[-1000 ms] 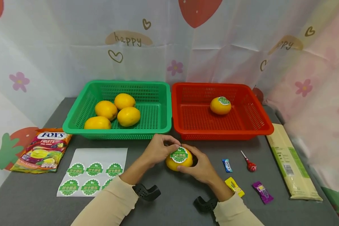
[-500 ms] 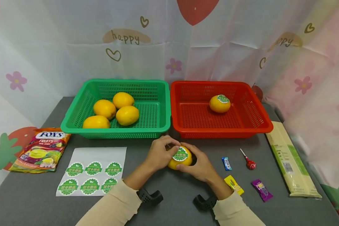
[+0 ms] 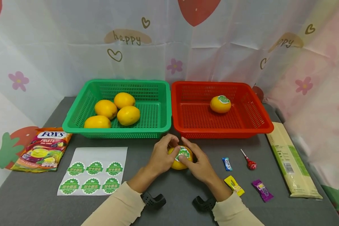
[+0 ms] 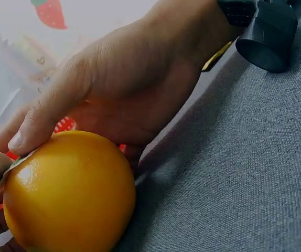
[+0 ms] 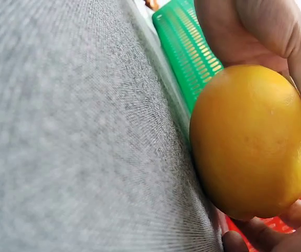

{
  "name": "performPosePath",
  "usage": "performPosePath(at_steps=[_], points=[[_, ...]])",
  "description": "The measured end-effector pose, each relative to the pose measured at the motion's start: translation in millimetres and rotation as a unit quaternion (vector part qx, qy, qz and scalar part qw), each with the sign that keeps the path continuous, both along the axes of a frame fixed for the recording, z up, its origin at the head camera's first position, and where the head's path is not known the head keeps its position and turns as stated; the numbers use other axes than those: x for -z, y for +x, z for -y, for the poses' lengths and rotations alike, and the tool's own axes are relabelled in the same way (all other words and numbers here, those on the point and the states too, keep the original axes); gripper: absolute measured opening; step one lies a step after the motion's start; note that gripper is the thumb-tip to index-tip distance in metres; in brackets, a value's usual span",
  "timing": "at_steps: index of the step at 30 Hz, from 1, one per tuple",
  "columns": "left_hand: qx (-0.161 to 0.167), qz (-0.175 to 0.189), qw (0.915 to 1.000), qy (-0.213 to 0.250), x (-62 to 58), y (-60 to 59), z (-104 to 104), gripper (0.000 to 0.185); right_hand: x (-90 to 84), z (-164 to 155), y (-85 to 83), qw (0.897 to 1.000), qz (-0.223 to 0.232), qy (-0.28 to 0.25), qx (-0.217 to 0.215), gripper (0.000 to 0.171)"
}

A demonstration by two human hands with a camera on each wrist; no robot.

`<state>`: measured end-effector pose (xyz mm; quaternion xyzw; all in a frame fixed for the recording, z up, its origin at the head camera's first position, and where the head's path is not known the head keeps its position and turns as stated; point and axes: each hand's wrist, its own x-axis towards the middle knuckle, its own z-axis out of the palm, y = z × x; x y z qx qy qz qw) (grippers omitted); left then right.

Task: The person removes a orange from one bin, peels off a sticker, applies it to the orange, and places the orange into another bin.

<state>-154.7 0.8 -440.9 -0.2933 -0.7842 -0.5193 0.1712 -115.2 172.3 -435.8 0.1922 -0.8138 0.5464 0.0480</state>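
Your right hand has been shifting its thumb onto the green sticker while your left hand is cupping the mango at lower centre, below both baskets. Smooth, firm, probably slippery: keep gripping its flanks.

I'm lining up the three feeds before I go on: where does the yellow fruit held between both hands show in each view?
Head: the yellow fruit sits low centre on the grey table, between the left hand and right hand.
Left wrist: it fills the lower left, under the right hand's fingers.
Right wrist: it is at the right, in front of the green basket.
Shared landmark: the grey table under the fruit.
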Motion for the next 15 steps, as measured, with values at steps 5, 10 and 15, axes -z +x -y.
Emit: performPosePath(at_steps=[5, 10, 15], points=[[0.029, -0.012, 0.9988, 0.039, 8.1, 3.0, 0.1, 0.023, -9.3, -0.2, 3.9, 0.997, -0.067, -0.021, -0.020, 0.046], [0.080, 0.006, 0.9946, 0.065, 17.5, 9.3, 2.7, 0.038, -8.4, -1.8, 2.8, 0.995, -0.080, -0.029, -0.051, 0.037], [0.121, 0.059, 0.9844, 0.114, 15.4, 14.2, 7.0, 0.031, -2.4, -3.5, -1.3, 0.998, -0.024, -0.029, -0.059, 0.039]])
